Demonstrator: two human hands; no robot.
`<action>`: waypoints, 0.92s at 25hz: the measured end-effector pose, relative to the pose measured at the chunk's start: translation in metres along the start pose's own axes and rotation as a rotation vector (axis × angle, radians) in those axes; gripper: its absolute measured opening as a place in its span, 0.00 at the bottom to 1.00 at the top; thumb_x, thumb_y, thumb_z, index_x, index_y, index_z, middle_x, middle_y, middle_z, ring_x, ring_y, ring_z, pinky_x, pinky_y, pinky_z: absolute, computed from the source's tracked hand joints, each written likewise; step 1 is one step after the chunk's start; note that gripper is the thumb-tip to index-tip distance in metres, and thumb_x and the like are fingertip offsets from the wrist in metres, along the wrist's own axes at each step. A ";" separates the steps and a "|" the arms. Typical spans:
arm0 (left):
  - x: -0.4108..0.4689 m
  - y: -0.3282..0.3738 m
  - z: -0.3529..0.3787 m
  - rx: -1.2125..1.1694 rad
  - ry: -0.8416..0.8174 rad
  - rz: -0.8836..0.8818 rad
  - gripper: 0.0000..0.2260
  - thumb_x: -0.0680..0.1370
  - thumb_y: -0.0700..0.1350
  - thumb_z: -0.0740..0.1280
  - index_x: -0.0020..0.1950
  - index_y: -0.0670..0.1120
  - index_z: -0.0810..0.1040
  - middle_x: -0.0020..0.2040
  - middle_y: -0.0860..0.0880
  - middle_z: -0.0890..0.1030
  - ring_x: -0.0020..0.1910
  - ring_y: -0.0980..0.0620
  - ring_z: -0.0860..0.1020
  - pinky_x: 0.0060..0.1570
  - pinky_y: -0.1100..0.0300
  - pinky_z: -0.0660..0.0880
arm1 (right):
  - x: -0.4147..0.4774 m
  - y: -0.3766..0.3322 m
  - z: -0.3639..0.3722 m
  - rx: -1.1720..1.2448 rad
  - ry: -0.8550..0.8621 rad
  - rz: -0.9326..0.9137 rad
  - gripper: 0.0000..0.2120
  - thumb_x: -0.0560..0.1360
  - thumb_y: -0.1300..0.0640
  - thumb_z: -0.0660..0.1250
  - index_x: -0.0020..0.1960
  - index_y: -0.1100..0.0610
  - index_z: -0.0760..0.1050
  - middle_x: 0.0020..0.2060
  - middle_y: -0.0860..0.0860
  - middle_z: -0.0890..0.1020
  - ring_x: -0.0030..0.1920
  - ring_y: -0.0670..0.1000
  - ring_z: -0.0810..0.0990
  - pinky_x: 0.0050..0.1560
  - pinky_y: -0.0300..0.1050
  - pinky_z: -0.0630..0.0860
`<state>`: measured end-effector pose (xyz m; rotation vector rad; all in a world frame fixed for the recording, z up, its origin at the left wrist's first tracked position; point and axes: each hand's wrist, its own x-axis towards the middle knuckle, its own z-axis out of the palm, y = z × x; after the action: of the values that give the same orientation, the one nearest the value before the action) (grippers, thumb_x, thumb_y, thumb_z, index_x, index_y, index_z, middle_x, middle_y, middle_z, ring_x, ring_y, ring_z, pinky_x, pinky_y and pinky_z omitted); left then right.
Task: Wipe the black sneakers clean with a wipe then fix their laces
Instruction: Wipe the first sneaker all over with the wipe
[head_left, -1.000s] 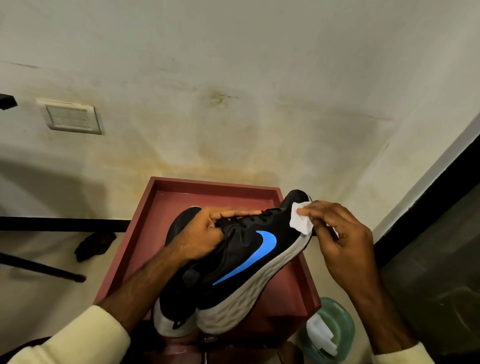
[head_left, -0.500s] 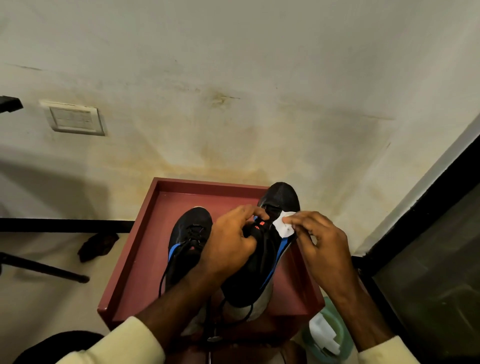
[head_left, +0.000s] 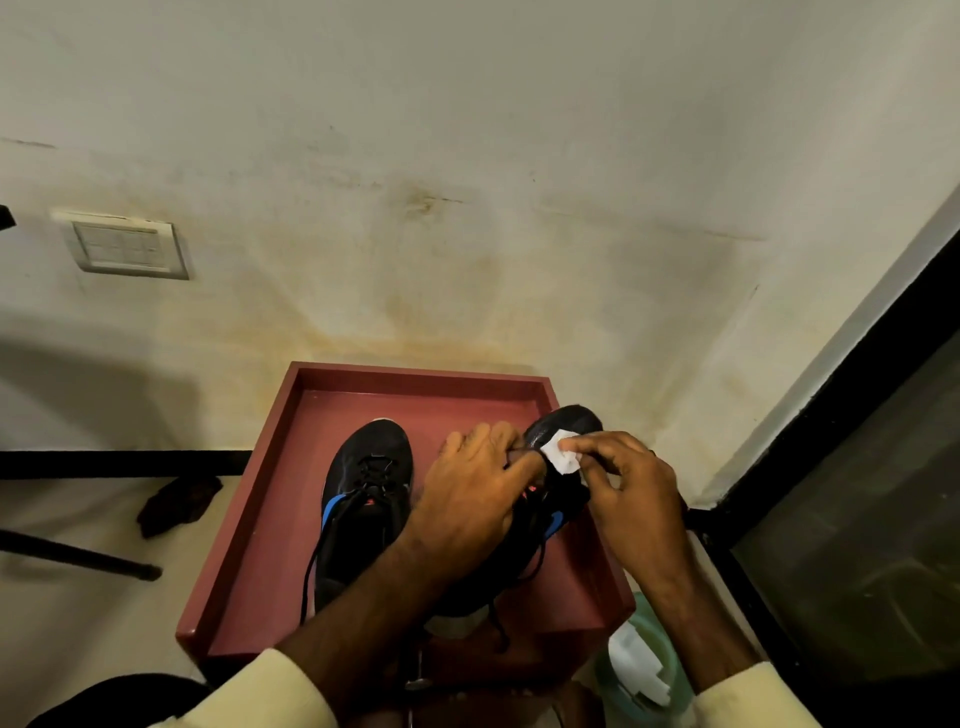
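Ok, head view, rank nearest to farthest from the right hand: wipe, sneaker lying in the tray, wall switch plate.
1. wipe, pinched in the right hand
2. sneaker, left in the tray
3. switch plate, far left wall

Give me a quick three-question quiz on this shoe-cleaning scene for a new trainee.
1. True or false: the right hand presses a brush against the held sneaker.
2. Which hand steadies that sneaker? A) left B) right C) neither
3. Fill in: the other sneaker rests in the red ____.

Key:
1. False. It pinches a wipe on the toe.
2. A. The left hand grips it.
3. Tray.
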<state>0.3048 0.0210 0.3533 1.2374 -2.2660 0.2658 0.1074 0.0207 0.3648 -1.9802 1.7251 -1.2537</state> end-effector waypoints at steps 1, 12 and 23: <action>0.002 0.003 0.000 0.001 -0.081 -0.074 0.10 0.73 0.45 0.70 0.53 0.50 0.76 0.49 0.49 0.75 0.43 0.47 0.76 0.37 0.55 0.67 | -0.002 0.000 0.004 -0.040 -0.057 0.011 0.12 0.80 0.65 0.71 0.54 0.51 0.88 0.50 0.39 0.84 0.52 0.33 0.82 0.55 0.28 0.77; 0.001 0.000 -0.025 -0.163 -0.788 -0.643 0.20 0.79 0.62 0.66 0.53 0.45 0.80 0.47 0.47 0.82 0.47 0.48 0.83 0.49 0.54 0.81 | -0.003 0.011 0.007 -0.142 -0.224 0.181 0.10 0.81 0.64 0.70 0.55 0.53 0.88 0.56 0.46 0.87 0.56 0.43 0.84 0.61 0.34 0.77; 0.005 0.018 -0.032 -1.648 -0.547 -1.398 0.39 0.80 0.61 0.65 0.76 0.31 0.62 0.71 0.34 0.72 0.72 0.39 0.72 0.72 0.48 0.67 | -0.002 0.009 0.005 -0.107 -0.219 0.176 0.10 0.81 0.64 0.70 0.55 0.53 0.88 0.56 0.47 0.87 0.56 0.43 0.85 0.61 0.33 0.77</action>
<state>0.2998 0.0407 0.3846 1.3798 -0.6309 -2.0433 0.1047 0.0185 0.3542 -1.8926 1.8410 -0.8695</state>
